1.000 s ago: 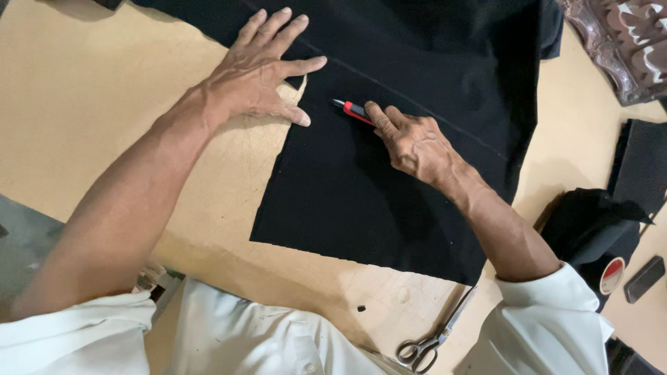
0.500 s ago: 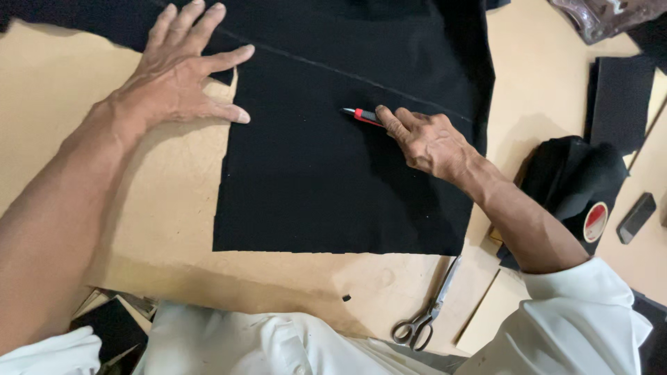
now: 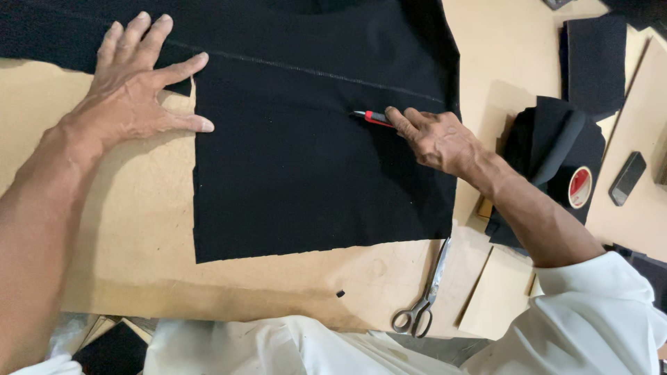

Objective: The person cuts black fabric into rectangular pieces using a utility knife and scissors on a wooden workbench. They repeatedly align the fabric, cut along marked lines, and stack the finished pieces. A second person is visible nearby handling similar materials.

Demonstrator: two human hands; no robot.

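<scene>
A large piece of black fabric (image 3: 306, 160) lies flat on a tan board (image 3: 118, 250), with a thin pale line running across it near the top. My left hand (image 3: 135, 87) is spread flat, fingers apart, pressing on the fabric's left edge and the board. My right hand (image 3: 434, 139) grips a small red-handled cutter (image 3: 372, 118), its tip touching the fabric just below the pale line.
Metal scissors (image 3: 425, 295) lie at the board's near edge. A stack of black fabric pieces with a roll of tape (image 3: 580, 187) sits to the right, beside a dark phone (image 3: 627, 178). More black pieces (image 3: 594, 62) lie at the far right.
The view has shifted, so the fabric and both hands sit further left in the picture. My right hand with the cutter stays along the pale line; my left hand remains pressed flat.
</scene>
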